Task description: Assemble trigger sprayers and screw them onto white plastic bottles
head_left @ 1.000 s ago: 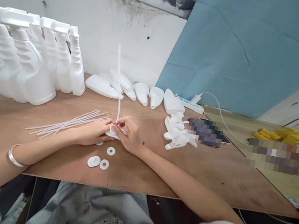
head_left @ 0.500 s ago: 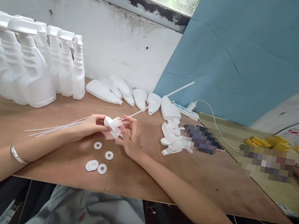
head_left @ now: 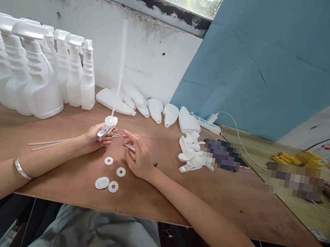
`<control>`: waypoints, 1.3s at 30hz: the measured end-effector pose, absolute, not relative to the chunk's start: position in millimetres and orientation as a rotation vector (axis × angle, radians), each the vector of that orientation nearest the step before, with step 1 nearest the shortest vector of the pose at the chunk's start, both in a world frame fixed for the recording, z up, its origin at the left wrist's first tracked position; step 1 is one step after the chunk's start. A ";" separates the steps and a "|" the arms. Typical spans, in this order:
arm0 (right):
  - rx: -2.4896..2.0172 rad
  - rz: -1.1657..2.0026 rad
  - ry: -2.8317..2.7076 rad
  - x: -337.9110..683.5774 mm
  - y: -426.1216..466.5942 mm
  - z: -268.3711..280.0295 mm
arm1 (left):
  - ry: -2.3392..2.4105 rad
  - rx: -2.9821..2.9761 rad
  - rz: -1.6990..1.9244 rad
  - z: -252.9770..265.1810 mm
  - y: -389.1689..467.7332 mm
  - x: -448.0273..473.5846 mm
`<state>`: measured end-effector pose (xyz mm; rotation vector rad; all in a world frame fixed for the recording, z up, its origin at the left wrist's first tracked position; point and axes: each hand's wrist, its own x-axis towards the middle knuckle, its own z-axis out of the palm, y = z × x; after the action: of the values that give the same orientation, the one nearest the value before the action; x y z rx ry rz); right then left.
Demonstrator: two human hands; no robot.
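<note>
My left hand [head_left: 96,137] is closed round a white trigger spray head [head_left: 110,124], tilted with its underside up. A thin white dip tube [head_left: 117,89] stands upright from it, its upper part smeared by motion. To its right, my right hand [head_left: 139,157] keeps a slim pen-like metal tool [head_left: 129,148] under the palm, with thumb and forefinger apart. The tool's far end pokes out past the hand. Closer to the table's front edge lie several flat white washers [head_left: 113,187].
White spray bottles [head_left: 45,94] with heads stand at the left. Headless bottles [head_left: 169,115] lie along the wall. Loose spray heads [head_left: 189,155] are piled right, beside phones [head_left: 223,153] and a power strip [head_left: 206,123]. White tubes [head_left: 49,143] lie behind my left forearm.
My left hand has turned the spray head and moved it left, swinging the tube from slanting right to upright. My right hand has let go of the spray head and tube.
</note>
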<state>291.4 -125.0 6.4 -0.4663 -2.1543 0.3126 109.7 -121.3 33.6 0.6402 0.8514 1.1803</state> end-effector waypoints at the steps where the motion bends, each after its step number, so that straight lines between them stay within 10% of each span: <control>1: -0.476 0.300 -2.157 291.3 -125.3 5.3 | 0.848 0.638 1.169 33.2 -121.2 109.0; 14: -1.299 -0.206 -2.378 255.4 -16.6 39.6 | 0.810 0.635 1.104 33.8 -121.3 107.5; 39: -1.354 -0.301 -2.230 233.1 4.6 44.6 | 0.863 0.664 1.090 31.5 -118.7 108.4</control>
<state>233.1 4.6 44.6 -1.3544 -2.2302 -0.3014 108.4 -118.7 31.5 0.6643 0.8634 1.0896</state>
